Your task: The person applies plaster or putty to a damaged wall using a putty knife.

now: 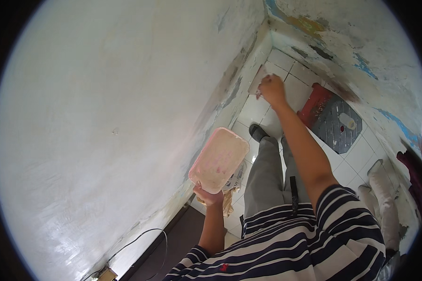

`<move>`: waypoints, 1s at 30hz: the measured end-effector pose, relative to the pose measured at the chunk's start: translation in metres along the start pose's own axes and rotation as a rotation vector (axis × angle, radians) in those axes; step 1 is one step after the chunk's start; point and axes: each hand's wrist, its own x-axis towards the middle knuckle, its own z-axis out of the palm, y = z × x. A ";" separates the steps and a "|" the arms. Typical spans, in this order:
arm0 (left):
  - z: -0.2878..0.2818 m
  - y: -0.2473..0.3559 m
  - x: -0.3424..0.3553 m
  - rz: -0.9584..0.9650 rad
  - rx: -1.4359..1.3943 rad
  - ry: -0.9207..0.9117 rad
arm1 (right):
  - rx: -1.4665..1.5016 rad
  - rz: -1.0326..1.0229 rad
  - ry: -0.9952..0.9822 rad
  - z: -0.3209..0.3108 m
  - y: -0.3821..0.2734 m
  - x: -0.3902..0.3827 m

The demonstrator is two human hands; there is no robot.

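Note:
My left hand [207, 196] grips the lower end of a shallow pink-rimmed plastic tray [219, 160], smeared with pale material. My right hand [271, 86] reaches forward beside the left wall, closed on what looks like a wide scraper [257, 80], its blade blurred and partly hidden by the hand. Both my arms come from the striped shirt at the lower edge.
Patchy, peeling walls [333, 42] meet at a corner above white tiles [295, 89]. A red-and-grey stool [332, 126] carries a small pale container [347, 121]. Pale bundles [382, 199] lie right, crumpled bags [229, 201] under the tray, a cable [165, 239] lower left.

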 end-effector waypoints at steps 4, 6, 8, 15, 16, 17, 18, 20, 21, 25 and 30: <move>0.004 -0.005 -0.001 -0.013 -0.037 -0.008 | -0.110 0.022 -0.080 0.066 -0.027 0.022; 0.006 -0.003 -0.002 -0.035 -0.023 0.015 | -0.049 -0.124 -0.097 0.057 -0.061 0.018; 0.007 0.002 -0.003 -0.043 -0.006 0.019 | 0.252 -0.085 -0.185 0.019 -0.088 0.004; 0.024 0.019 -0.003 -0.087 -0.051 0.025 | 0.528 -0.032 -0.101 -0.063 -0.041 -0.029; 0.025 0.018 -0.003 -0.088 -0.054 0.022 | 0.374 0.020 -0.089 -0.048 -0.029 -0.021; 0.027 0.016 -0.001 -0.085 -0.047 0.047 | 0.240 0.055 -0.050 -0.030 -0.020 -0.010; 0.028 0.014 0.000 -0.074 -0.043 0.044 | 0.122 -0.002 -0.085 -0.010 -0.017 0.002; 0.026 0.008 0.001 -0.058 -0.001 0.049 | -0.112 -0.177 -0.001 0.027 -0.028 0.021; 0.023 0.006 0.001 -0.034 0.019 -0.006 | -0.190 -0.162 -0.016 0.036 -0.040 0.024; 0.011 0.008 -0.004 -0.045 -0.043 0.017 | 0.177 -0.260 -0.096 -0.005 -0.108 0.023; 0.012 0.023 -0.006 -0.086 0.012 0.056 | 0.637 -0.295 -0.191 -0.107 -0.095 0.012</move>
